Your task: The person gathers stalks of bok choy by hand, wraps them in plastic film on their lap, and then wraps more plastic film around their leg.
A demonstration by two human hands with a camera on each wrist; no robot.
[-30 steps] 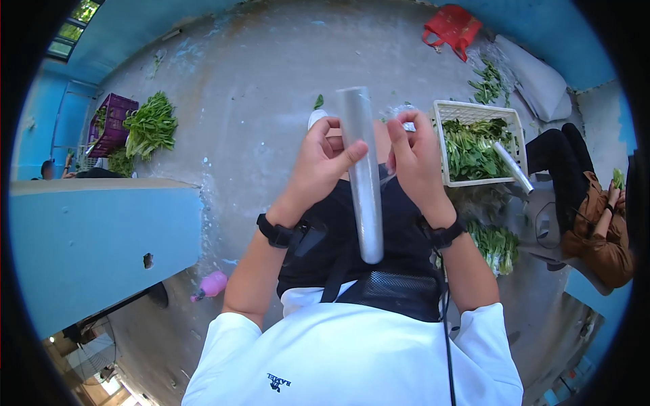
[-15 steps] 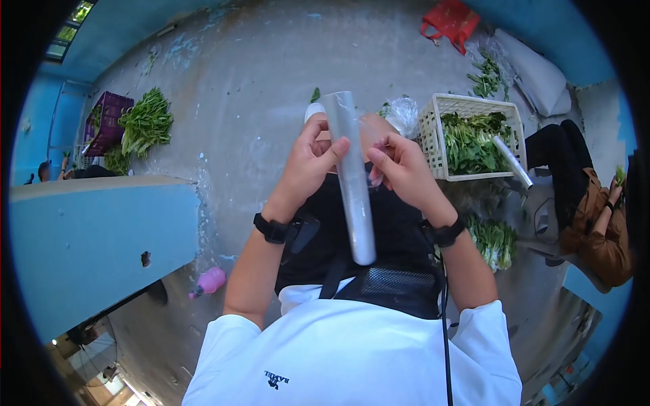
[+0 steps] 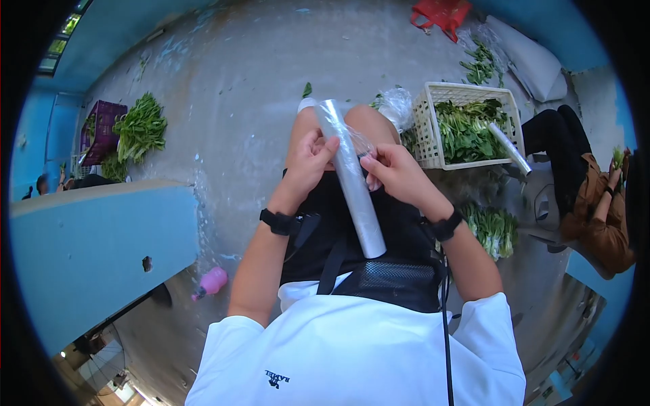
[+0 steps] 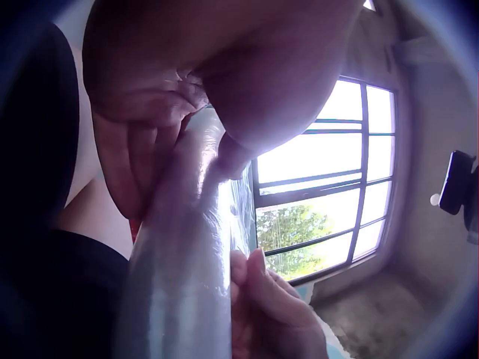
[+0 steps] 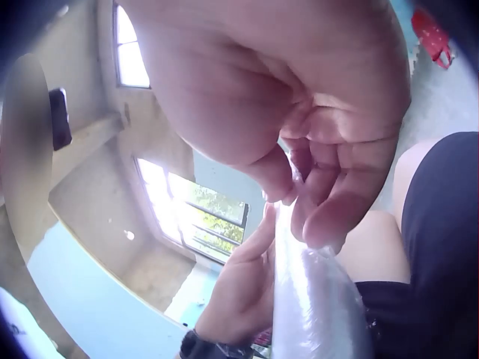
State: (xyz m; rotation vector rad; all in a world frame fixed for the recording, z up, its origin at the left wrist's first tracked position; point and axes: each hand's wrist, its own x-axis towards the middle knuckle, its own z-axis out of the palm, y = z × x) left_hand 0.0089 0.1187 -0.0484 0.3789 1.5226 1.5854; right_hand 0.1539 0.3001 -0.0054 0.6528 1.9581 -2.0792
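Observation:
A roll of clear plastic film [image 3: 357, 199] stands slanted over the lap in the head view, its top end leaning left. My left hand [image 3: 309, 161] grips the roll near its upper end, thumb across the front and fingers behind. On the other side, my right hand [image 3: 401, 174] pinches a loose edge of the film, and a thin wrinkled sheet [image 3: 357, 141] stretches from the roll toward it. The right wrist view has the right fingers [image 5: 329, 221] curled against the film at the top of the roll. In the left wrist view the roll shines below the left thumb [image 4: 236, 158].
A white crate [image 3: 424, 128] of leafy greens stands at right, with another film roll [image 3: 509, 150] across its edge. Bundled greens [image 3: 491, 231] lie below it. A seated person [image 3: 596, 237] is farther right. At left are a low blue wall [image 3: 101, 230] and a pink bottle [image 3: 214, 280].
The roll has tilted, its top going left and its lower end right. My right hand has come in closer to the roll, and a wrinkled sheet of film now shows between them.

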